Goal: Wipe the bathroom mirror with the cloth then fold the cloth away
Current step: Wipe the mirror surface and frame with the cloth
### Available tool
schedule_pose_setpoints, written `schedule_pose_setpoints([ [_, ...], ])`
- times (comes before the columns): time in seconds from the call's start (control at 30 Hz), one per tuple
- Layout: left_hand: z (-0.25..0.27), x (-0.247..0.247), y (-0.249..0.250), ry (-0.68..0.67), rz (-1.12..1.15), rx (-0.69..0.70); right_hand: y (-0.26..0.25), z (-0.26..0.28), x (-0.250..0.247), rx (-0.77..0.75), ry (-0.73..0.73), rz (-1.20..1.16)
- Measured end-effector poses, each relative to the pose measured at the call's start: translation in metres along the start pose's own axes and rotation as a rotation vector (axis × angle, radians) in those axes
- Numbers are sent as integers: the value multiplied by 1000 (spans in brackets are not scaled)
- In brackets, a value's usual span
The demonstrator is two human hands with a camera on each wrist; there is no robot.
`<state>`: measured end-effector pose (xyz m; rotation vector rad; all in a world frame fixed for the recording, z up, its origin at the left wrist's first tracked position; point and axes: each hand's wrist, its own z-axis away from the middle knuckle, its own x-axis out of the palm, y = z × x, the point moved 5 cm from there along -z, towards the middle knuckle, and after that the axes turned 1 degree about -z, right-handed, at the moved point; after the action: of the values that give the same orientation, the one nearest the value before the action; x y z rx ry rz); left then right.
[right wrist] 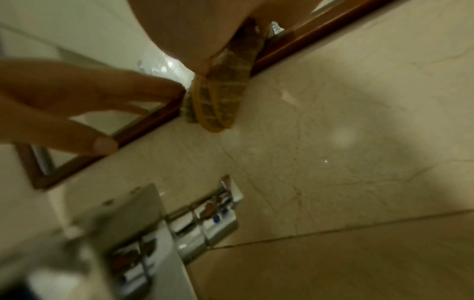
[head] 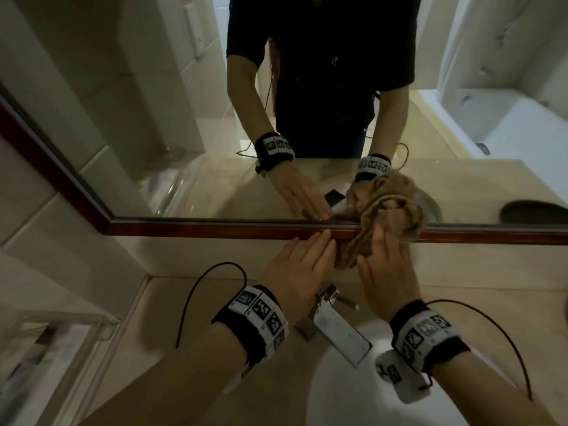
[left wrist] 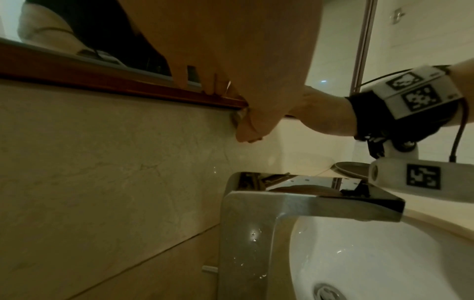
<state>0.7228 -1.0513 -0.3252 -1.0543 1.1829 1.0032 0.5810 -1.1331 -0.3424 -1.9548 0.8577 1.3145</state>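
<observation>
The right hand [head: 388, 273] presses the bunched cloth [head: 388, 210], long axis upright, against the mirror [head: 184, 118]; the left hand [head: 299, 272] rests straight-fingered on its frame [head: 215, 229].

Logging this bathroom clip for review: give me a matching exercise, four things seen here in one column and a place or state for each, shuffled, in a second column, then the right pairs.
Things:
1. cloth
2. left hand
3. faucet
4. mirror frame

Places or states:
A. chrome, reaching out over the white basin
B. brown and bunched, pressed on the lower edge of the mirror by the right hand
C. dark reddish wood, running along the bottom of the glass
D. fingers straight, tips touching the frame, holding nothing

Pairs: 1-B, 2-D, 3-A, 4-C
</observation>
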Motion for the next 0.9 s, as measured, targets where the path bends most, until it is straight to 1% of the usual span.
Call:
schedule_pose_setpoints([
  [0.03,-1,1,0,6,4,-1,-3,1,-3,47,50,-101],
  [0.07,-2,3,0,12,2,-5,-10,0,-7,41,120,-168],
  [0.1,-3,5,0,18,-3,-12,-20,-2,-9,-8,173,-187],
  [0.13,-4,6,0,19,-7,-23,-31,-4,-10,-88,203,-183],
  [0.17,-4,6,0,22,-2,-31,-41,-7,-7,-200,191,-130],
  [0.2,-4,8,1,20,10,-33,-48,-9,-2,-308,148,-37],
  [0.23,-5,9,2,12,24,-35,-49,-11,4,-366,75,63],
  [0.3,-4,10,5,25,37,-53,-40,-13,15,-370,-79,187],
  [0.37,-8,8,13,57,67,-41,-20,-8,19,-264,-167,206],
  [0.4,-11,7,20,59,58,-3,-9,-4,15,-207,-164,187],
  [0.47,-23,3,37,27,9,86,24,3,1,-32,-53,40],
  [0.53,-38,-5,54,4,8,125,79,12,-9,172,57,-85],
  [0.6,-54,-13,72,38,24,126,123,22,-14,289,90,-98],
  [0.63,-61,-16,81,42,24,122,132,23,-16,291,112,-126],
  [0.7,-74,-15,96,16,-2,92,129,23,-21,215,183,-198],
  [0.73,-78,-14,102,4,-16,70,121,22,-24,138,210,-225],
  [0.77,-81,-11,105,-2,-26,44,112,20,-24,46,201,-235],
  [0.83,-86,-9,109,1,-12,-23,100,17,-12,-131,62,-167],
  [0.87,-88,-9,111,8,-12,-49,99,17,-4,-179,-2,-114],
  [0.9,-89,-10,113,1,-30,-71,104,18,-1,-199,-23,-76],
])
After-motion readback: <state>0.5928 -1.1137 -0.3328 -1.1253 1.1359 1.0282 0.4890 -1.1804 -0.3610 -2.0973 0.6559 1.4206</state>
